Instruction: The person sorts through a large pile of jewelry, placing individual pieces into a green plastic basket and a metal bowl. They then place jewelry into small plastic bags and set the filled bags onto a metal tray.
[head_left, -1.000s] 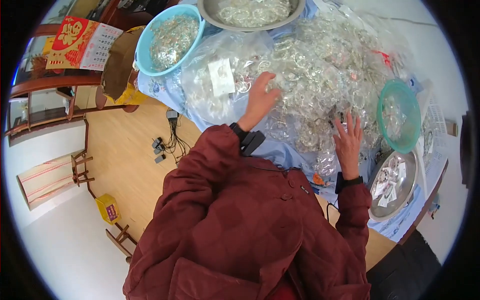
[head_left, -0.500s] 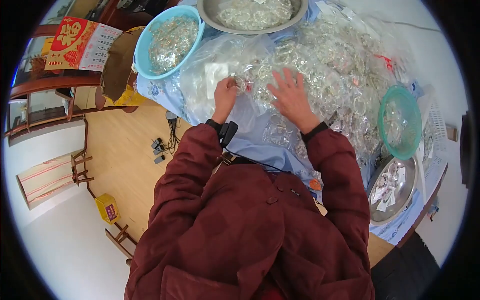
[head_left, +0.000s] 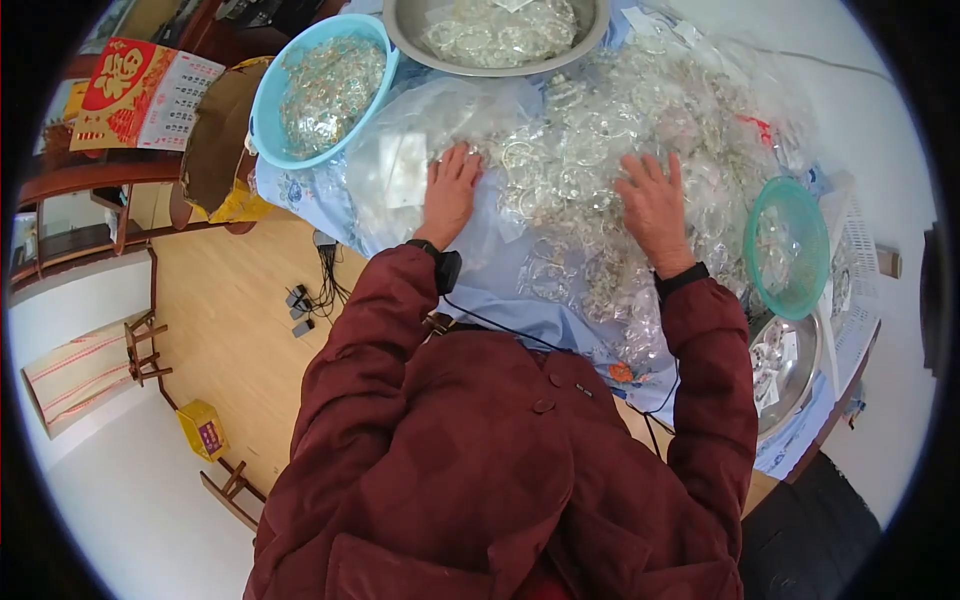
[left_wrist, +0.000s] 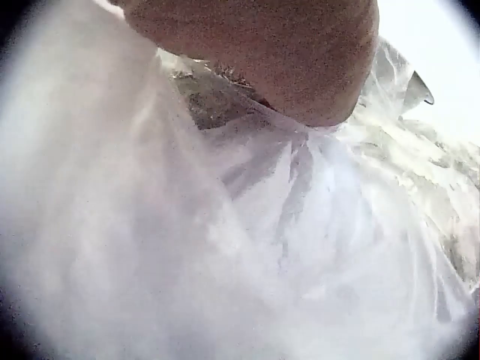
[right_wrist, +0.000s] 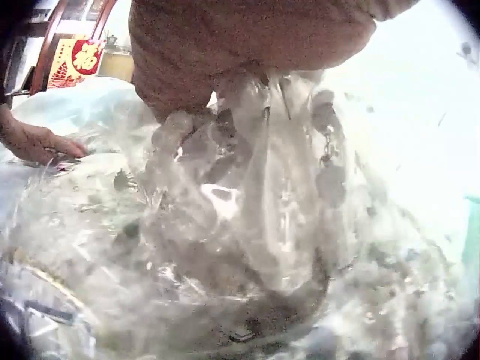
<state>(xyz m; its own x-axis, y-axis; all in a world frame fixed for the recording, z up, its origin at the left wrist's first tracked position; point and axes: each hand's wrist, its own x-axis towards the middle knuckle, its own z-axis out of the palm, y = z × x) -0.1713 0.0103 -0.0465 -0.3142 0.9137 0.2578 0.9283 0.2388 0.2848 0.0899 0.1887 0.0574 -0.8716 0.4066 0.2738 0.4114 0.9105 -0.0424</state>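
On a large clear plastic bag point(head_left: 375, 215) with a white label point(head_left: 406, 170), the left hand point(head_left: 449, 195) rests with its fingers extended. In the left wrist view, the hand point(left_wrist: 262, 60) is over crumpled translucent plastic point(left_wrist: 322, 225). To the right, the other hand point(head_left: 655, 215) touches a wide heap of small clear packets point(head_left: 600, 150) holding ring-shaped pieces, its fingers spread and slightly bent. Folds of clear plastic point(right_wrist: 277, 187) rise to the right hand point(right_wrist: 247, 45) in the right wrist view; its fingertips are hidden there.
A light blue basin point(head_left: 262, 115) and a metal basin point(head_left: 490, 71), both with packets, stand at the back. On the right are a green basket point(head_left: 820, 240) and a metal bowl point(head_left: 808, 385) with labelled pieces. A cardboard box point(head_left: 215, 150) stands at the left.
The left hand's curled fingers have straightened over the bag. From the right side, the right hand first came to the heap's middle, then shifted back rightward. The view has shifted slightly.
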